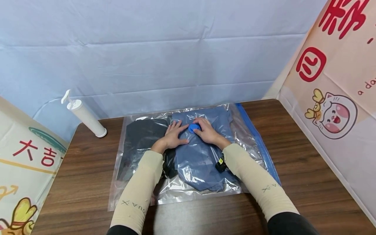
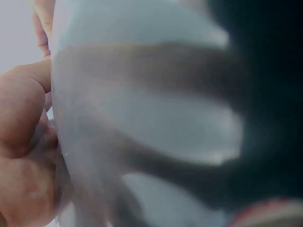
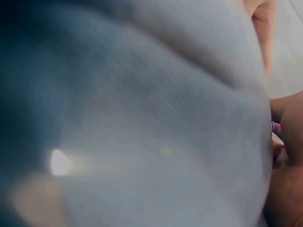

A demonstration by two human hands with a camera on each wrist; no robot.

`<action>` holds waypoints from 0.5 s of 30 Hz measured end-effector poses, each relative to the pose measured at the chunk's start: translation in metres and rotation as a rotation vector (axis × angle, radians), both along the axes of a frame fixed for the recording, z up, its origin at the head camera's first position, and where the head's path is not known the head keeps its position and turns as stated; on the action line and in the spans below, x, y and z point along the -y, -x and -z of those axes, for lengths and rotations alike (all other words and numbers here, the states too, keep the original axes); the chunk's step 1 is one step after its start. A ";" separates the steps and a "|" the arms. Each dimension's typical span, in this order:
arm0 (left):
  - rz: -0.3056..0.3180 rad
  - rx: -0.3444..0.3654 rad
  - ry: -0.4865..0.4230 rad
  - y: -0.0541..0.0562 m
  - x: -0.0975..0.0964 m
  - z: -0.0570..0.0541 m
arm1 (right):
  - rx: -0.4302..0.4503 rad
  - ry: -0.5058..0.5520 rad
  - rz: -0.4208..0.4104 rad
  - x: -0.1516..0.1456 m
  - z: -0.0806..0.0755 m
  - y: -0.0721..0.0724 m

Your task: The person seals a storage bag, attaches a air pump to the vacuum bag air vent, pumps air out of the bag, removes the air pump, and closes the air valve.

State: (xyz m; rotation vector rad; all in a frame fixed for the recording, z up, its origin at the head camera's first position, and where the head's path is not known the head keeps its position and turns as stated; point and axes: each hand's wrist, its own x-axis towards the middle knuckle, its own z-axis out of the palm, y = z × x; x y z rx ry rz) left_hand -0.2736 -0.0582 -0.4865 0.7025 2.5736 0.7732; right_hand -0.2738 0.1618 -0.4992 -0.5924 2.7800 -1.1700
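A clear vacuum storage bag (image 1: 173, 195) lies flat, with a folded blue garment (image 1: 194, 160) and a dark garment (image 1: 144, 133) inside. On top of the blue garment sits a round blue valve cap (image 1: 193, 128). My right hand (image 1: 207, 132) pinches this cap with thumb and fingers curled about it. Beside it, my left hand (image 1: 174, 136) rests on the bag with fingers spread, its index fingertip close to the cap's left side. Glossy plastic fills most of both wrist views; part of the left hand (image 2: 23, 142) and right hand (image 3: 289, 142) shows at their outer edges.
A white hand pump (image 1: 88, 117) stands at the table's back left corner. The bag's blue zip edge (image 1: 258, 140) runs down its right side. The brown wooden table (image 1: 308, 169) is bordered by a pale cloth (image 1: 164, 58) behind and printed cloths at both sides.
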 end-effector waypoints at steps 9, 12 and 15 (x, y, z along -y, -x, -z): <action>-0.006 0.004 -0.004 0.000 0.000 0.001 | 0.016 -0.035 0.002 0.000 0.000 0.002; -0.006 0.008 -0.002 0.000 0.000 0.001 | 0.015 -0.020 0.004 -0.001 0.002 0.001; -0.006 0.012 -0.005 -0.001 0.000 0.000 | 0.007 0.000 0.000 -0.002 0.003 0.000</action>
